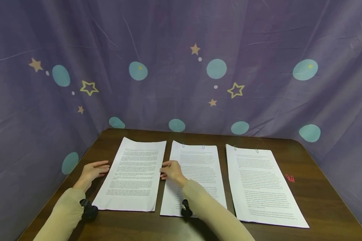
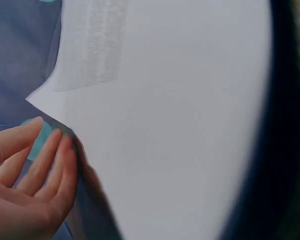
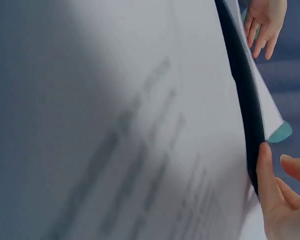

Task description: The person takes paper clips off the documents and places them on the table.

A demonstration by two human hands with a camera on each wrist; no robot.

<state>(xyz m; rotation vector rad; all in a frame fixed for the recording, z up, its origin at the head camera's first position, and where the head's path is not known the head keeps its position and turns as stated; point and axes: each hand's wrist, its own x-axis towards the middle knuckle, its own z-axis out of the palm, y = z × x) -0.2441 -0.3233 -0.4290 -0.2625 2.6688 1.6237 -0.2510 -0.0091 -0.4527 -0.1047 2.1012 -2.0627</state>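
Note:
A stack of printed paper (image 1: 135, 170) lies at the left of the table, its top corners curling up. My left hand (image 1: 93, 172) is at this stack's left edge with the fingers spread loosely; in the left wrist view there is nothing in the hand (image 2: 37, 185). My right hand (image 1: 171, 171) is at the stack's right edge, above the left side of the middle paper stack (image 1: 199, 174). Its fingers are loosely bent, and in the right wrist view the thumb of this hand (image 3: 287, 200) stands apart from the fingers. Whether either hand touches the paper is hard to tell.
Two paper clips (image 1: 203, 146) sit on the middle stack's top edge. The right paper stack (image 1: 259, 184) bears two paper clips (image 1: 257, 150) likewise. Red paper clips (image 1: 290, 178) lie on the brown table (image 1: 322, 201) to its right. Behind hangs a patterned purple curtain (image 1: 169, 36).

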